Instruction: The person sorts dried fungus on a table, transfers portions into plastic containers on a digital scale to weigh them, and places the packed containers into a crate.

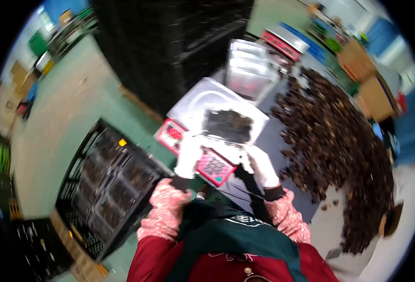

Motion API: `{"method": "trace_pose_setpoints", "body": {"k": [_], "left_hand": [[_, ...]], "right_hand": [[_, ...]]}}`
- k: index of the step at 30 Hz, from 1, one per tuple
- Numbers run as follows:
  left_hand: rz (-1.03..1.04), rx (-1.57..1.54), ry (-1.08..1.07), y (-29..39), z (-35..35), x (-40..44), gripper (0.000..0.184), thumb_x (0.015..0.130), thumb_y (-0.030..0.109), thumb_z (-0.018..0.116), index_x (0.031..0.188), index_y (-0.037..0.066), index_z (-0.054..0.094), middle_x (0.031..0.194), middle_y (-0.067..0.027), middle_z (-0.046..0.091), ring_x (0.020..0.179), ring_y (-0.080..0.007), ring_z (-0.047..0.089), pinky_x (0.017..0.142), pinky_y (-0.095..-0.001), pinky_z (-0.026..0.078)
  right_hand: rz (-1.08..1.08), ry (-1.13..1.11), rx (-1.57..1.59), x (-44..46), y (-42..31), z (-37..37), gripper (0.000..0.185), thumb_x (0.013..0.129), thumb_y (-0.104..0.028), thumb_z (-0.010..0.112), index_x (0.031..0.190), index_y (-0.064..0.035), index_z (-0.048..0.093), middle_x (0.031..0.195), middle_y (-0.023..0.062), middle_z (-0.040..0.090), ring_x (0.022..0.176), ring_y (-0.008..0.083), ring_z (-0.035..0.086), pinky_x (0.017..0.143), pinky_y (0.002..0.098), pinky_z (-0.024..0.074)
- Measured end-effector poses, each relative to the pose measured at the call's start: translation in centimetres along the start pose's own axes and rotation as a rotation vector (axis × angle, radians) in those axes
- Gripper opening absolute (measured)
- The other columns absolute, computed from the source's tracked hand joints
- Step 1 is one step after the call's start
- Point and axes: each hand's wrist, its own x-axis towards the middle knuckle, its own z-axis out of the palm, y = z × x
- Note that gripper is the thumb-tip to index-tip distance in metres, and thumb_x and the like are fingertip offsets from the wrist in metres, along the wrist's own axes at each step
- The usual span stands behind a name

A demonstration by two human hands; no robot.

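In the head view, a clear plastic box (227, 143) with dark brown contents (231, 125) is between my two white-gloved hands. My left hand (188, 155) grips its near left side, and my right hand (262, 166) holds its near right corner. Blur hides the exact finger positions. Beneath the box is a pale, translucent tray (193, 101) on a red weighing scale (215, 168), whose keypad faces me. To the right, a large heap of dark brown, crinkled pieces (337, 136) covers much of the grey table (269, 141).
Stacked clear plastic containers (249, 70) stand behind the tray, with a second red scale (281, 45) beyond. On my left, a black crate (99, 129) holds several filled clear boxes. Tall black crates (144, 51) rise ahead; cardboard boxes (374, 96) stand back right.
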Motion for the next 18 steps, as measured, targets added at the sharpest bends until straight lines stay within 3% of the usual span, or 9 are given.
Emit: {"method": "trace_pose_setpoints", "body": {"k": [2, 5, 8, 12, 14, 15, 16, 17, 18], "left_hand": [[0.207, -0.146, 0.168, -1.8, 1.4, -2.0, 0.021, 0.098, 0.012, 0.051, 0.116, 0.002, 0.055, 0.083, -0.0066, 0.065, 0.047, -0.0055, 0.043, 0.045, -0.0199, 0.034], [-0.519, -0.712, 0.298, 4.8, -1.5, -3.4, 0.027, 0.098, 0.009, 0.05, 0.123, 0.0, 0.053, 0.086, -0.0105, 0.065, 0.048, -0.0063, 0.045, 0.044, -0.0193, 0.033], [-0.47, -0.736, 0.487, 10.4, -6.1, -4.8, 0.036, 0.101, 0.015, 0.05, 0.135, 0.004, 0.048, 0.088, -0.0081, 0.065, 0.046, -0.0046, 0.042, 0.041, -0.0187, 0.029], [-0.559, -0.901, 0.703, 15.1, -11.8, -9.7, 0.02, 0.107, 0.024, 0.042, 0.111, 0.007, 0.051, 0.08, -0.0011, 0.057, 0.058, -0.0033, 0.046, 0.046, -0.0186, 0.032], [-0.374, -0.355, 0.66, 16.2, -15.4, -12.2, 0.02, 0.106, 0.024, 0.042, 0.105, 0.007, 0.053, 0.083, 0.0, 0.056, 0.066, -0.0042, 0.048, 0.053, -0.0185, 0.036], [-0.161, 0.203, 0.521, 15.8, -17.8, -13.7, 0.02, 0.106, 0.023, 0.043, 0.103, 0.007, 0.055, 0.084, 0.0013, 0.055, 0.069, -0.0046, 0.049, 0.056, -0.0185, 0.038], [-0.128, 0.49, 0.698, 14.6, -19.8, -15.5, 0.022, 0.105, 0.025, 0.045, 0.099, 0.007, 0.056, 0.083, 0.0024, 0.054, 0.068, -0.0055, 0.049, 0.057, -0.0184, 0.039], [-0.213, 0.533, 0.789, 14.8, -22.3, -16.9, 0.022, 0.104, 0.027, 0.049, 0.096, 0.007, 0.057, 0.08, 0.0036, 0.053, 0.066, -0.0054, 0.048, 0.055, -0.0183, 0.038], [-0.302, 0.567, 0.875, 15.1, -24.9, -18.3, 0.024, 0.102, 0.028, 0.052, 0.094, 0.007, 0.059, 0.078, 0.0047, 0.052, 0.064, -0.0054, 0.047, 0.054, -0.0183, 0.037]], "right_hand": [[0.037, -0.048, 0.059, -0.5, -1.3, 0.7, 0.022, 0.101, -0.023, 0.05, 0.09, -0.0059, 0.06, 0.069, -0.0031, 0.053, 0.052, 0.0048, 0.044, 0.047, 0.0202, 0.031], [-0.141, -0.023, 0.108, -1.6, -2.6, 4.7, 0.024, 0.101, -0.021, 0.05, 0.102, 0.0009, 0.061, 0.068, -0.0016, 0.054, 0.05, 0.0057, 0.045, 0.045, 0.0192, 0.0337], [-0.291, -0.094, 0.001, -3.1, -4.1, 9.6, 0.013, 0.096, -0.009, 0.056, 0.097, 0.0031, 0.06, 0.067, 0.0037, 0.059, 0.052, 0.0091, 0.054, 0.047, 0.0204, 0.0412], [-0.335, -0.504, -0.193, -5.8, -4.1, 19.0, 0.007, 0.092, -0.006, 0.062, 0.09, -0.0006, 0.065, 0.072, 0.0047, 0.066, 0.061, 0.0093, 0.061, 0.056, 0.0246, 0.0492], [-0.479, -0.757, -0.48, -5.8, -3.3, 23.5, 0.011, 0.088, -0.008, 0.067, 0.098, -0.0025, 0.067, 0.08, 0.0111, 0.067, 0.066, 0.0187, 0.064, 0.061, 0.029, 0.0514], [-0.863, -0.913, -0.577, -5.4, -2.9, 25.7, 0.018, 0.087, -0.015, 0.07, 0.101, -0.0036, 0.068, 0.081, 0.0114, 0.065, 0.069, 0.0229, 0.065, 0.065, 0.0313, 0.0526], [-0.778, -0.993, -0.498, -5.4, -1.5, 27.5, 0.033, 0.088, -0.024, 0.07, 0.114, -0.005, 0.066, 0.085, 0.0099, 0.064, 0.074, 0.0223, 0.065, 0.068, 0.0316, 0.053], [-0.345, -1.144, -0.722, -6.1, -3.4, 28.0, 0.046, 0.088, -0.031, 0.069, 0.128, -0.0079, 0.061, 0.091, 0.0094, 0.065, 0.076, 0.022, 0.065, 0.072, 0.0315, 0.0532], [-0.326, -1.183, -0.748, -5.8, -3.1, 28.2, 0.049, 0.089, -0.031, 0.069, 0.131, -0.0088, 0.058, 0.094, 0.0092, 0.066, 0.077, 0.0217, 0.065, 0.073, 0.0317, 0.0531]]}}
